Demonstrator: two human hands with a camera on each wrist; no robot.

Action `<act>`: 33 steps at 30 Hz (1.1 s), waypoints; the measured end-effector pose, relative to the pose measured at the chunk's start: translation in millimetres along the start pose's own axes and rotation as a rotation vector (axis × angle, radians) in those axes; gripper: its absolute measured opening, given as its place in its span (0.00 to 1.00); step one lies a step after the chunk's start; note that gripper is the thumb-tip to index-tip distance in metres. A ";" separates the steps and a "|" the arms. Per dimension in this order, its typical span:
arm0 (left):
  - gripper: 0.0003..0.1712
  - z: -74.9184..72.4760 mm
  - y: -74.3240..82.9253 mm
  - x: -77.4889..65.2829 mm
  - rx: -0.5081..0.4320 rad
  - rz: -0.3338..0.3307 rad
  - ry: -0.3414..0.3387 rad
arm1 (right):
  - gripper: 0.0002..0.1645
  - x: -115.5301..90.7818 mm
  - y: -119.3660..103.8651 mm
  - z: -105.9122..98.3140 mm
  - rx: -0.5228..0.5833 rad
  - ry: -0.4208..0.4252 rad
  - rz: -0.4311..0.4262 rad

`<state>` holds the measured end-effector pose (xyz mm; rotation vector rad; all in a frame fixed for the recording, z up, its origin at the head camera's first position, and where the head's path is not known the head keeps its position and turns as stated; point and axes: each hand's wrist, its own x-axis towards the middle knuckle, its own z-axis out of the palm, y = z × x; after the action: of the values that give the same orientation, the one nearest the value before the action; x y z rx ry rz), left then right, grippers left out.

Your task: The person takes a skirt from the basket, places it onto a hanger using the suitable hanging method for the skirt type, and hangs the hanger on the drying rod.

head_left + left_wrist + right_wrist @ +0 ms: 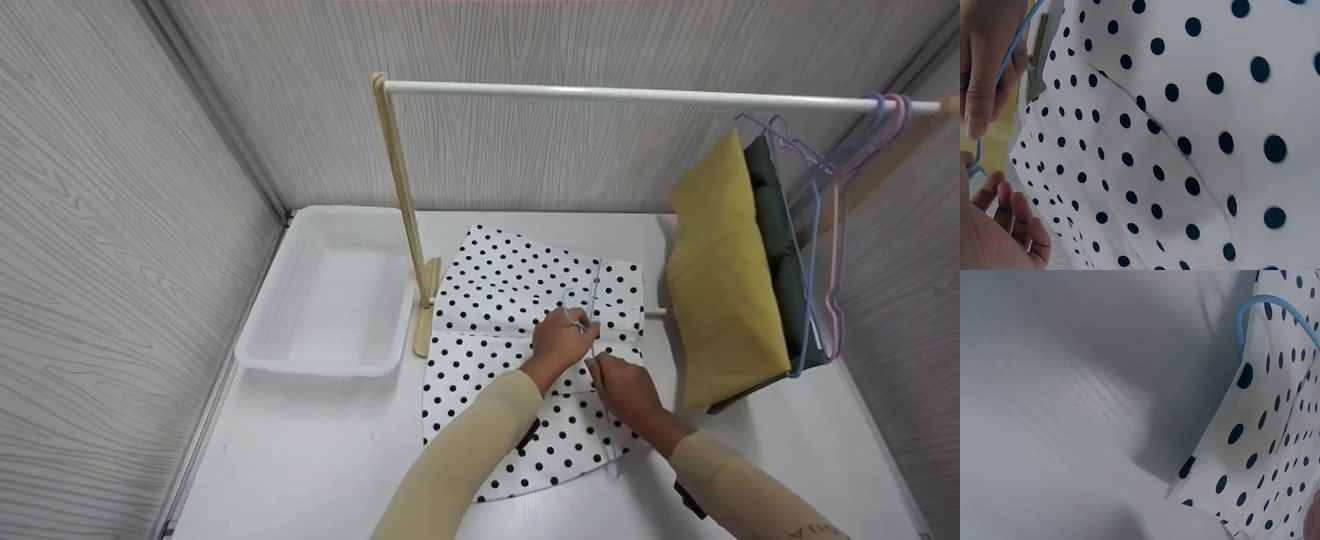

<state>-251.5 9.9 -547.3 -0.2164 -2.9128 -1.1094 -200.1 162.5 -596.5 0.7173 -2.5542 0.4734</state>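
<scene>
A white cloth with black dots (pixel 480 371) lies spread on the table, with creases running across it. Over its right part is a thin light-blue clothes hanger (pixel 595 289), seen nearly edge-on in the head view. My left hand (pixel 561 337) grips the hanger near its hook. Just below and to the right, my right hand (pixel 626 386) pinches the hanger's wire. One rounded blue end of the hanger (pixel 1266 298) shows over the cloth's edge in the right wrist view. Both hands appear at the left side of the left wrist view.
A white plastic tray (pixel 322 365) stands at the left. The rack's wooden post (pixel 401 180) rises behind the cloth and carries a white rail (pixel 600 93). At the right hang a yellow cushion-like piece (pixel 724 292), a dark green one (pixel 772 225) and several hangers (pixel 835 247).
</scene>
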 end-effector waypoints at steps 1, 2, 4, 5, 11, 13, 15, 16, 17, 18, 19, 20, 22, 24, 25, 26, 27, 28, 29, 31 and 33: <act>0.14 4.7 3.1 1.7 0.010 0.016 0.028 | 0.17 -1.4 6.3 1.0 0.000 0.009 -0.037; 0.15 9.4 6.0 3.0 0.021 0.029 0.053 | 0.18 -2.4 13.3 2.4 -0.004 0.025 -0.057; 0.20 15.7 8.1 3.8 0.037 0.057 0.112 | 0.17 -1.2 25.7 9.8 -0.014 0.065 -0.021; 0.23 17.4 7.6 3.2 0.045 0.067 0.137 | 0.16 0.4 30.9 15.7 -0.021 0.089 0.027; 0.28 28.6 5.6 -4.9 -0.016 0.023 0.133 | 0.13 -7.1 51.1 52.3 -0.059 -0.096 0.565; 0.27 29.5 5.6 -6.3 -0.037 0.020 0.112 | 0.17 -13.7 52.4 60.0 -0.069 -0.167 0.676; 0.26 27.8 5.2 -5.5 -0.031 0.032 0.100 | 0.19 -16.6 51.8 64.2 -0.065 -0.162 0.732; 0.26 26.0 4.5 -4.6 -0.022 0.042 0.098 | 0.19 -16.5 51.1 65.3 -0.068 -0.144 0.741; 0.26 23.7 3.2 -3.1 -0.009 0.048 0.097 | 0.19 -15.3 50.4 66.1 -0.067 -0.127 0.738; 0.26 20.8 1.5 -1.3 0.003 0.054 0.102 | 0.20 -13.2 49.9 66.8 -0.065 -0.112 0.732; 0.26 17.8 0.0 -0.4 0.007 0.053 0.100 | 0.20 -12.2 48.9 66.8 -0.066 -0.101 0.728; 0.26 14.8 -2.0 0.1 0.010 0.049 0.093 | 0.20 -11.4 47.8 67.0 -0.064 -0.095 0.728; 0.27 9.0 -6.1 0.2 -0.006 0.036 0.076 | 0.19 -10.3 46.6 68.4 -0.071 -0.089 0.725; 0.27 3.7 -8.2 1.1 -0.017 0.024 0.057 | 0.19 -9.5 47.9 70.5 -0.090 -0.088 0.719; 0.27 0.7 -8.8 2.0 -0.027 0.017 0.037 | 0.18 -9.5 48.6 71.1 -0.094 -0.083 0.715; 0.27 -2.0 -9.0 3.1 -0.026 0.015 0.020 | 0.18 -9.7 49.2 71.3 -0.096 -0.081 0.712; 0.27 -4.7 -8.9 4.2 -0.024 0.015 0.012 | 0.17 -10.3 49.9 71.2 -0.095 -0.081 0.704; 0.27 -7.5 -8.4 5.1 -0.017 0.017 0.004 | 0.16 -11.4 50.8 70.6 -0.093 -0.079 0.695; 0.28 -10.1 -8.1 6.0 -0.014 0.019 0.001 | 0.15 -13.1 51.8 69.5 -0.089 -0.073 0.687; 0.28 -14.4 -8.7 7.0 -0.001 0.034 -0.002 | 0.13 -17.9 53.7 66.7 -0.087 -0.054 0.668; 0.28 -17.5 -10.5 7.2 0.011 0.047 -0.001 | 0.11 -21.6 56.5 65.1 -0.097 -0.032 0.639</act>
<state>-260.6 -8.6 -540.7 -0.2838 -2.8977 -1.0869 -235.8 188.7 -673.6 -0.1490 -2.7789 0.5268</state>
